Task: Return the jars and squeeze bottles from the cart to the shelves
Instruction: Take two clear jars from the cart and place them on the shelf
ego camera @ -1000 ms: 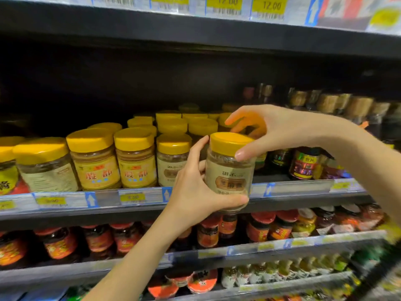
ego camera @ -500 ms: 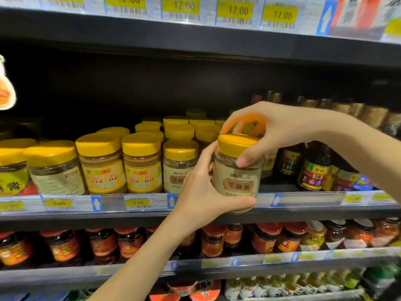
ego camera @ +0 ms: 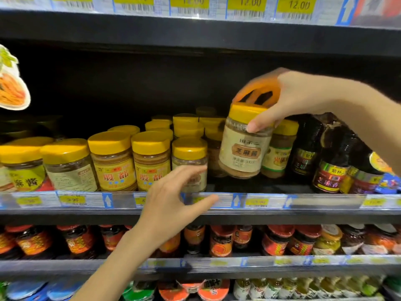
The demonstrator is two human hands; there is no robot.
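Yellow-lidded jar [ego camera: 244, 146], beige label, gripped at the lid by the right hand [ego camera: 290, 101] and held tilted just above the middle shelf [ego camera: 271, 187], in a gap between a row of similar yellow-lidded jars [ego camera: 152, 159] and dark sauce bottles [ego camera: 325, 164]. Left hand [ego camera: 173, 198] is off the jar, fingers spread, empty, before the shelf's price rail [ego camera: 260, 202].

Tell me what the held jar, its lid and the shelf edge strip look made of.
Jar: clear plastic or glass, cannot tell which; tan paste shows through above a matte paper-like label.
Lid: opaque yellow, faintly glossy, likely plastic.
Shelf strip: clear glossy plastic, price tags visible behind it.
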